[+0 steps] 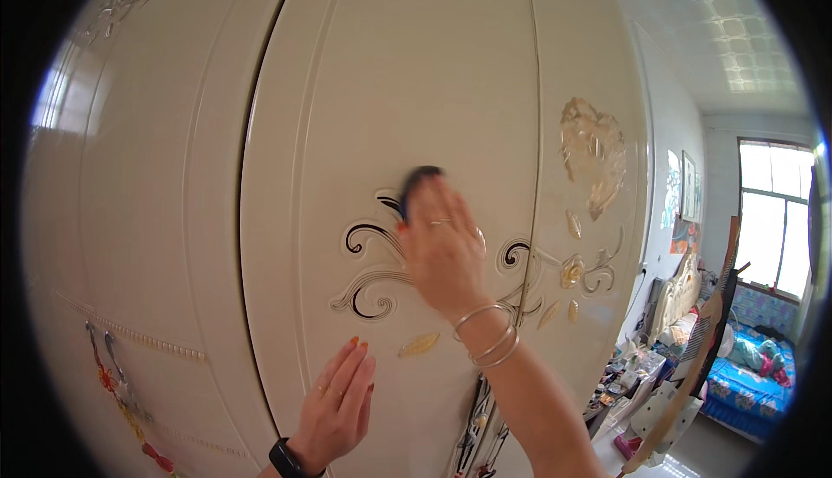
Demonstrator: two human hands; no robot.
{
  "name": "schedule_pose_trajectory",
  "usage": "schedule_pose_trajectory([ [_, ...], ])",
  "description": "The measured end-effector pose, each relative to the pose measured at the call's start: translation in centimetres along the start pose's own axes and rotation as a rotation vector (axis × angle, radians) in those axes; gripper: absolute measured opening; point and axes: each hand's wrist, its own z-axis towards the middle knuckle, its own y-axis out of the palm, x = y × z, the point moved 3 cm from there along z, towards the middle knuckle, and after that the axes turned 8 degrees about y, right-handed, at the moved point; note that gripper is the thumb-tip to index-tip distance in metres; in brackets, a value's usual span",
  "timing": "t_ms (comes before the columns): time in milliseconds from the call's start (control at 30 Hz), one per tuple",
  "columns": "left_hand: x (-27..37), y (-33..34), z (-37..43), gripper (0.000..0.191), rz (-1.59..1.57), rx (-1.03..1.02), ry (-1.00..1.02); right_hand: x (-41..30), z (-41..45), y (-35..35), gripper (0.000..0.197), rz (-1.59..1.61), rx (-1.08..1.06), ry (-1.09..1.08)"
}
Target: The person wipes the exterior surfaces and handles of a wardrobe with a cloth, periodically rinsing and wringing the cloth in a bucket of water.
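Note:
My right hand [444,244] presses a dark cloth or pad [416,187], blurred and mostly hidden under the fingers, against a glossy cream wardrobe door [416,88]. Around it curls a raised scroll ornament [370,286] with black inlays, partly covered by the hand. Two or three thin bangles [487,336] circle that wrist. Lower and to the left, my left hand [339,397] is held by the door with its fingers extended and nothing in it; whether it touches the surface I cannot tell. A black wristband [292,458] is on that wrist.
Left of a dark door gap [250,127], a hanging knotted ornament [133,419] dangles from hooks. Long handles [478,423] show below my right wrist. To the right stand a wooden pole [682,374], a cluttered table [614,387] and a bed [747,374] with a blue flowered cover.

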Motion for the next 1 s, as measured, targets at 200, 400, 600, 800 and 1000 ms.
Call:
schedule_pose_trajectory([
  [200, 0.2, -0.4, 1.2, 0.043, 0.04, -0.059, 0.001, 0.3, -5.1, 0.0, 0.046, 0.102, -0.079, 0.108],
  [400, 0.9, 0.8, 3.1, 0.042, 0.07, -0.096, 0.07, 10.9, 1.3, -2.7, 0.043, -0.103, -0.025, 0.178],
  [600, 1.3, 1.9, 2.9, 0.038, 0.076, -0.104, 0.043, 9.6, -3.2, -2.4, 0.041, 0.027, -0.185, -0.032],
  [800, 2.4, 4.3, 3.5, 0.039, 0.039, -0.107, 0.072, 8.1, -11.1, -3.4, 0.041, 0.03, -0.296, -0.024],
  [1000, 2.9, 4.7, 3.5, 0.041, 0.008, -0.088, 0.05, 7.8, -16.3, -2.1, 0.043, 0.018, -0.127, 0.245],
])
